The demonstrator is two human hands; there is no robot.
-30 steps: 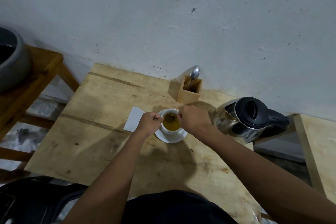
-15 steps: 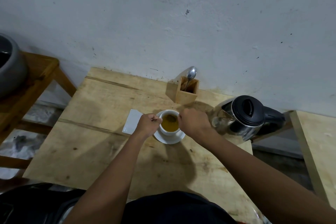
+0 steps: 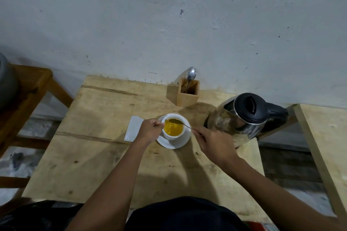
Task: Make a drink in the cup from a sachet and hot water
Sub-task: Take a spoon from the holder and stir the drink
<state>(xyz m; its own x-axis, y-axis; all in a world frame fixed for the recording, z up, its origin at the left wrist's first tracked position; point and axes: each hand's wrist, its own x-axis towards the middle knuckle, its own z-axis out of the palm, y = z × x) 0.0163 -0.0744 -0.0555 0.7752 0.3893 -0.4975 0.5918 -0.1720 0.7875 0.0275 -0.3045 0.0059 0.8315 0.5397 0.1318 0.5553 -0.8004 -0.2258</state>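
A white cup (image 3: 173,136) of yellow-orange liquid stands on a white saucer (image 3: 180,142) near the middle of the wooden table (image 3: 93,155). My left hand (image 3: 150,130) is closed at the cup's left side, on its handle as far as I can tell. My right hand (image 3: 214,142) pinches the handle of a metal spoon (image 3: 178,121), whose bowl lies over the drink at the cup's far rim. A flat white sachet (image 3: 134,130) lies on the table just left of my left hand.
A steel kettle (image 3: 242,118) with a black lid and handle stands right of the cup, close to my right hand. A wooden holder (image 3: 187,93) with another spoon sits by the wall. A wooden stool with a grey pot (image 3: 7,82) stands left; another board (image 3: 326,146) lies right.
My right hand has drawn back to the right from over the cup, and the spoon now shows across the rim. The left hand stays at the cup. The camera tilted slightly.
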